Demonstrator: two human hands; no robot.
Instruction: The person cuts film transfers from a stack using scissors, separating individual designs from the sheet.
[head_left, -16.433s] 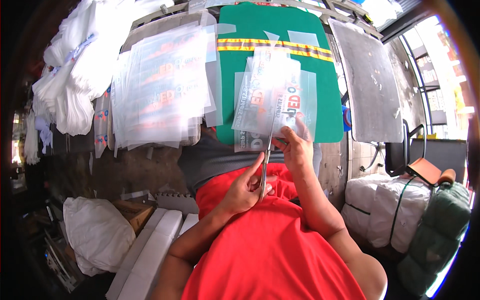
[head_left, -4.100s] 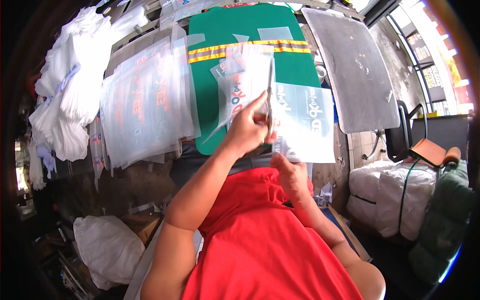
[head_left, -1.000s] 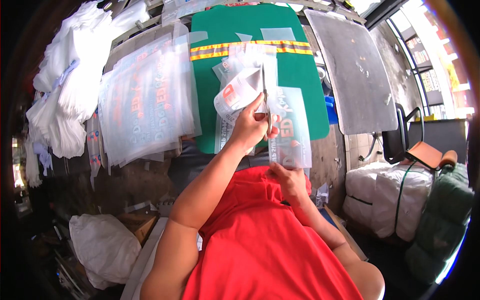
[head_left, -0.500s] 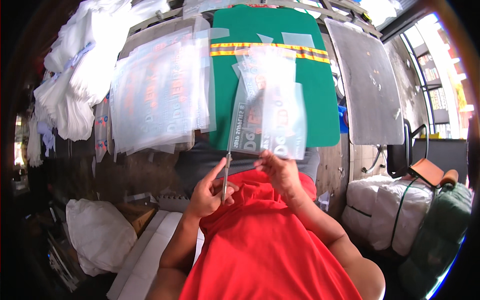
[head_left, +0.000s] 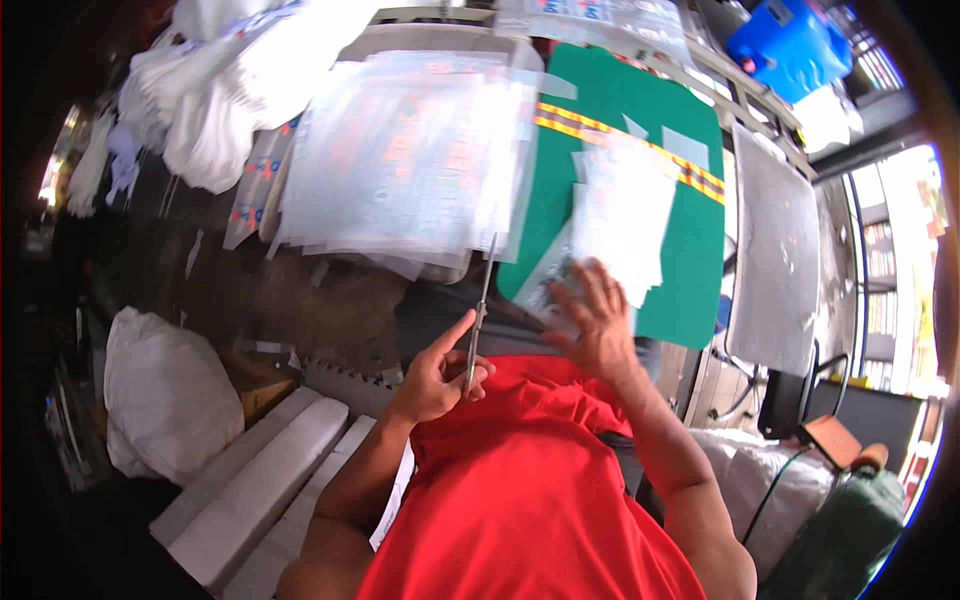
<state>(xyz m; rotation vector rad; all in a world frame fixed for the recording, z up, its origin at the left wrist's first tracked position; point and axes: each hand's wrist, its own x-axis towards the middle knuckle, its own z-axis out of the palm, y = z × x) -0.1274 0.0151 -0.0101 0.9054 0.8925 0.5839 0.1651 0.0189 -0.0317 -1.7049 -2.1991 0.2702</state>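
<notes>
In my left hand (head_left: 437, 376) is a pair of scissors (head_left: 481, 312), seen edge-on with the blades pointing away from me. My left forefinger is stretched along them, and the other fingers curl round the handle. My right hand (head_left: 602, 328), fingers spread and slightly blurred, is over the near edge of a pile of printed translucent plastic sheets (head_left: 628, 205). Whether its fingertips touch the sheets I cannot tell. The pile rests on a green board (head_left: 685, 270) crossed by a yellow-and-black striped band (head_left: 565, 122).
Left of the board lies a wide stack of printed clear plastic sheets (head_left: 400, 160). White cloth bundles (head_left: 215, 110) hang at the far left. A grey board (head_left: 775, 250) stands to the right, and a blue container (head_left: 790, 48) at the far right. A white sack (head_left: 165, 395) sits at lower left.
My right hand has let go of the plastic sheet it held by its near edge, and its fingers have opened. The whole view has swung left. My left hand keeps the scissors.
</notes>
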